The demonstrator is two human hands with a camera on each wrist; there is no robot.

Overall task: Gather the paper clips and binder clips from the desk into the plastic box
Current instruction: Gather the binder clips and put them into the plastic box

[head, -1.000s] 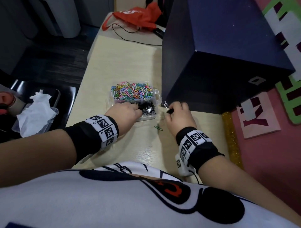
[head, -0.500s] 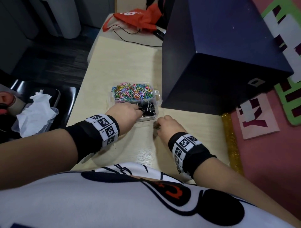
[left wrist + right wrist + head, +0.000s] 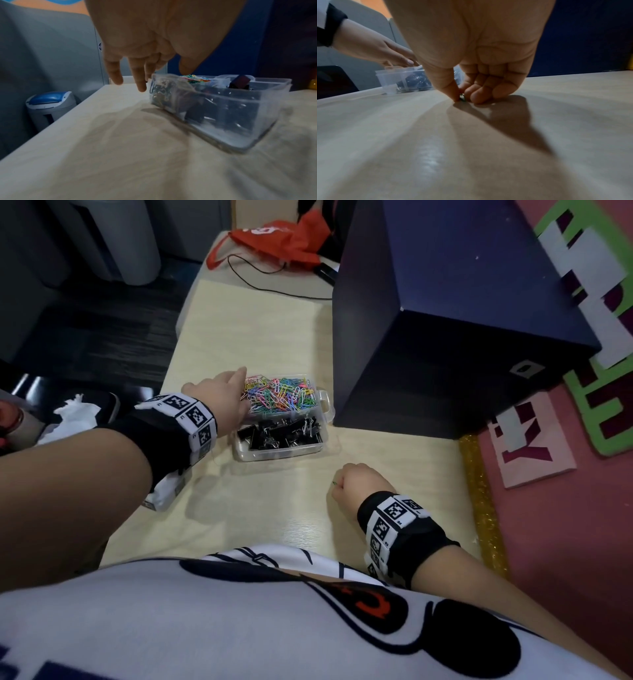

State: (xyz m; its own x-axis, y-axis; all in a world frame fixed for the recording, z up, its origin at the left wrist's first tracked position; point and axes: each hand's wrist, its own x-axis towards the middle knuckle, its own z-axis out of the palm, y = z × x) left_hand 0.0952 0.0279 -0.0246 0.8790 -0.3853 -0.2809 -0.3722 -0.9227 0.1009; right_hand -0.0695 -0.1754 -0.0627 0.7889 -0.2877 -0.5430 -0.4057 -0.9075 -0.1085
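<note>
- Left hand (image 3: 219, 395): fingers straight and spread, holding nothing; poised over the far left corner of the plastic box (image 3: 239, 451), at its rim.
- Plastic box: clear, two compartments, standing on the desk (image 3: 267, 508). Far compartment holds coloured paper clips (image 3: 281, 395); near compartment holds black binder clips (image 3: 281, 431). Both well filled; the bulk of the gathering appears done.
- Right hand (image 3: 359, 484): fingers curled down to the desk, thumb and fingertip pinching one small green clip (image 3: 462, 97), apart from the box on its near right.
- Remaining, by judgement: carry this clip to the far compartment. No other loose clips show on the desk.
</note>
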